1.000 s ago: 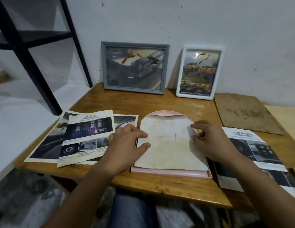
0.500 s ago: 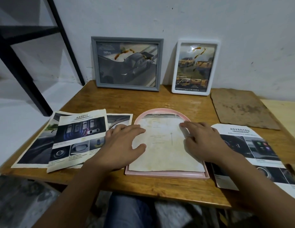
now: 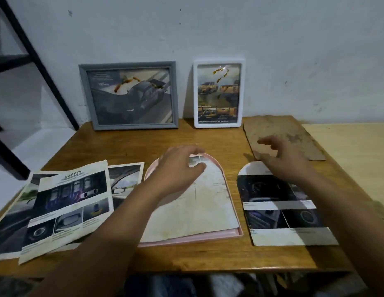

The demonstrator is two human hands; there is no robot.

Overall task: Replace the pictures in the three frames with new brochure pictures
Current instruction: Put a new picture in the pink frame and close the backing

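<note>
I am pinning the paper (image 3: 193,202) in the pink frame (image 3: 229,235) with my left hand (image 3: 178,168), fingers loosely spread, while my right hand (image 3: 287,159), empty and relaxed, is reaching toward the brown backing board (image 3: 279,129)

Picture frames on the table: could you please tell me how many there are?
3: a grey frame and a white frame leaning against the wall, and a pink arched frame lying flat.

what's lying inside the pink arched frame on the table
A pale, stained arch-cut sheet lies in the pink frame, printed side apparently down. The left hand covers its top-left; anything beneath the sheet is hidden.
</note>
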